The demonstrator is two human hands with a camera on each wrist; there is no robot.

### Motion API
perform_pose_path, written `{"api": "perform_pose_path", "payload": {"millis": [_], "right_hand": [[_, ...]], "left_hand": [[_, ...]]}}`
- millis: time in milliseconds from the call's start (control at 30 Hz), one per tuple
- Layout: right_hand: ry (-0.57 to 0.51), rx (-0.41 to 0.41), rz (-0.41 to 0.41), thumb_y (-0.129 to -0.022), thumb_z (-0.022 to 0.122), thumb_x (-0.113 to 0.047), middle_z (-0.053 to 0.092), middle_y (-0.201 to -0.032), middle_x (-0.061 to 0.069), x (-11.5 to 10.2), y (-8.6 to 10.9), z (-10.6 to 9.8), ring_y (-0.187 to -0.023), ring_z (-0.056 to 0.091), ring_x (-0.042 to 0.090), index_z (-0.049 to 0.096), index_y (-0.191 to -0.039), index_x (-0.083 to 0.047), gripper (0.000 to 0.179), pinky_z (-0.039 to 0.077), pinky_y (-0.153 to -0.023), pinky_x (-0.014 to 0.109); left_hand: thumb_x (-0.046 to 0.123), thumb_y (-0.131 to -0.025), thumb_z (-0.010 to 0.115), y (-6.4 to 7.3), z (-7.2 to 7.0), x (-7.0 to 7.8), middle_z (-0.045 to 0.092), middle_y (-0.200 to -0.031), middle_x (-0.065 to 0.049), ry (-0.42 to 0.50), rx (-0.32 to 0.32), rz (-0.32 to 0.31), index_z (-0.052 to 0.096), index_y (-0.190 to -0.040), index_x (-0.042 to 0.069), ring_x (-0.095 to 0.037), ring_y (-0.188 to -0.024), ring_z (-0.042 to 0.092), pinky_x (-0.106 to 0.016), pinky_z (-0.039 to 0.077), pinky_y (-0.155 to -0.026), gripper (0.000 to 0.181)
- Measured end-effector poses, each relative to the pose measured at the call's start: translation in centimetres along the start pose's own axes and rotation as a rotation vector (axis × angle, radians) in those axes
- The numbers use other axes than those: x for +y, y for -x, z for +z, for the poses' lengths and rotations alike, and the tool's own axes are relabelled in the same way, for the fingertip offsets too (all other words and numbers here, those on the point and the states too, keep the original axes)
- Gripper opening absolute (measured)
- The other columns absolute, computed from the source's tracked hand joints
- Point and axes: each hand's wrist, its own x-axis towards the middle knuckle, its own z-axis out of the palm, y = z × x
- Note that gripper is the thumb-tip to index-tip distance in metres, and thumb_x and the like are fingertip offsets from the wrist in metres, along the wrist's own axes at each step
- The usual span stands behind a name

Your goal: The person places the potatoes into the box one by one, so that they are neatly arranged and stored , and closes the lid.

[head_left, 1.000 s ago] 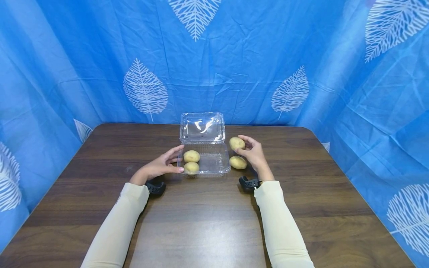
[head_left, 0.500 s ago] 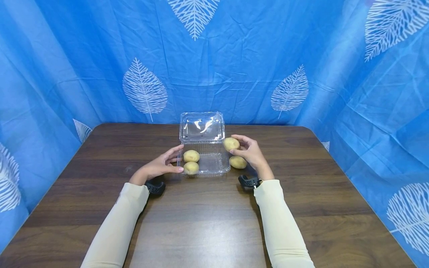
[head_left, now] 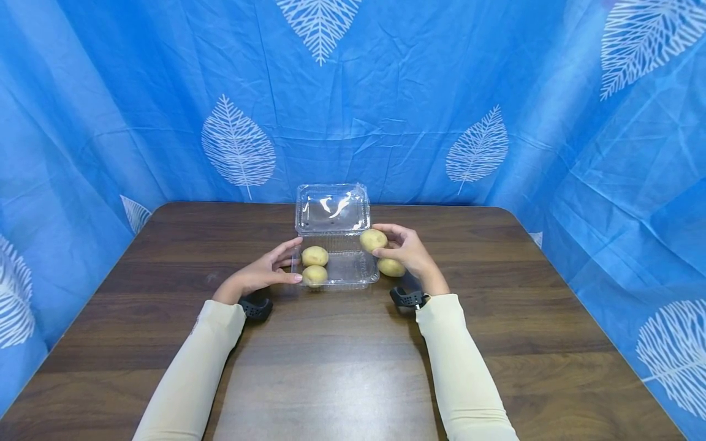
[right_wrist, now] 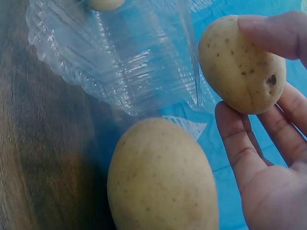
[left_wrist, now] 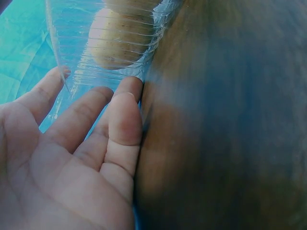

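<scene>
Fingers extended, the left hand (head_left: 263, 274) touches the left end of the clear container (head_left: 349, 267), while the right hand (head_left: 410, 252) pinches a pale potato (head_left: 373, 241) at its right rim, two potatoes (head_left: 315, 256) lying inside, another potato (head_left: 391, 268) outside on the worktop (head_left: 353, 361), the lid (head_left: 333, 209) folded back.

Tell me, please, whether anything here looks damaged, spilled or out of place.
One small thing: the potato in the right hand has a dark blemish that stands out on its pale surface. Nothing looks spilled or askew.
</scene>
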Motion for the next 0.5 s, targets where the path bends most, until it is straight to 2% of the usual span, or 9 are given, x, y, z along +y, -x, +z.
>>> {"api": "perform_pose_path", "payload": {"millis": [500], "right_hand": [[0.039, -0.108, -0.006, -0.089, 0.075, 0.016, 0.062, -0.143, 0.032, -0.45, -0.17, 0.72, -0.107, 0.069, 0.012, 0.057, -0.144, 0.017, 0.058, 0.057, -0.096, 0.024]], "left_hand": [[0.016, -0.101, 0.078, -0.10, 0.07, 0.01, 0.008, -0.179, -0.025, 0.001, -0.001, 0.003, 0.009, -0.174, 0.006, -0.052, -0.161, 0.017, -0.066, 0.030, -0.125, 0.101]]}}
